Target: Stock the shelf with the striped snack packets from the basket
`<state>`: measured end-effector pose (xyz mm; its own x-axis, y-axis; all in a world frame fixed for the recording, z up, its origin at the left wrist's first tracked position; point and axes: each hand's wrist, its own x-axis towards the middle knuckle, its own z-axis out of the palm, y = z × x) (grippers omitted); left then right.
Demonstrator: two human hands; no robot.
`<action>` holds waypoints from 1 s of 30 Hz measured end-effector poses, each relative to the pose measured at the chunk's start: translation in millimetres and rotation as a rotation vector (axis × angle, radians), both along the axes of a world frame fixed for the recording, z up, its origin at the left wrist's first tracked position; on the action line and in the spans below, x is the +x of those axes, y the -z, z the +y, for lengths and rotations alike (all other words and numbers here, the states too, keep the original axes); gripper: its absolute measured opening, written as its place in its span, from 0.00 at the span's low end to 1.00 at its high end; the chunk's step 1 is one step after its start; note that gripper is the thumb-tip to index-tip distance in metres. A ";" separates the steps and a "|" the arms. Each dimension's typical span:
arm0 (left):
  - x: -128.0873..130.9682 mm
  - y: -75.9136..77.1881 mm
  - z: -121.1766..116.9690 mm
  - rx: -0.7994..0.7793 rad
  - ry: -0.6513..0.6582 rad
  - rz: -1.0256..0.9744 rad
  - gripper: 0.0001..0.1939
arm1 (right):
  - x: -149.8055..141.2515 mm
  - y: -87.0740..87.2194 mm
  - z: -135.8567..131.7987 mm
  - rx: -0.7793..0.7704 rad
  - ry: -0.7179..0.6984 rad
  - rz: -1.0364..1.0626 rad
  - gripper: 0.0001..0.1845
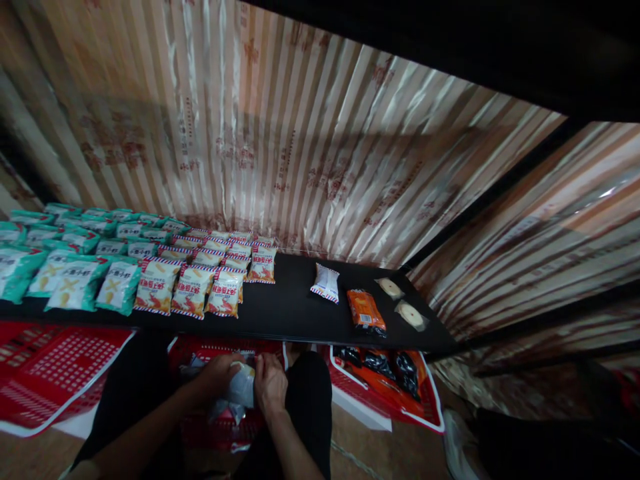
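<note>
Both my hands are low in the view, over a red basket (200, 350) below the black shelf (290, 310). My left hand (217, 375) and my right hand (270, 383) are closed together on a pale snack packet (243, 387) held between them. On the shelf above lie rows of green packets (75, 280) at the left and red-and-white striped packets (193, 287) beside them. Further right lie a single white packet (325, 282), an orange packet (366, 310) and two clear-wrapped round cakes (411, 315).
A second red basket (425, 407) at the right holds orange and black packets. A flat red basket (55, 373) lies at the left on the floor. Striped foil sheeting (300, 147) covers the back and right side of the shelf. My dark-trousered knees flank the middle basket.
</note>
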<state>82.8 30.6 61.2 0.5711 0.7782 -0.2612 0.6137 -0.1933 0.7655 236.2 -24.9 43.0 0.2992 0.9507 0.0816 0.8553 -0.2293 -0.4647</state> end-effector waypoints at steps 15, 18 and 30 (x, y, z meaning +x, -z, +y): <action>1.8 -19.7 16.7 0.102 -0.192 -0.092 0.11 | 1.1 8.2 -6.5 0.139 0.228 0.718 0.22; 2.3 -19.4 18.5 0.123 -0.224 -0.132 0.10 | -1.4 9.7 -5.6 0.178 0.296 0.842 0.24; 11.9 -22.0 19.7 0.126 -0.459 -0.187 0.09 | -3.5 -0.1 3.2 0.300 0.365 0.862 0.26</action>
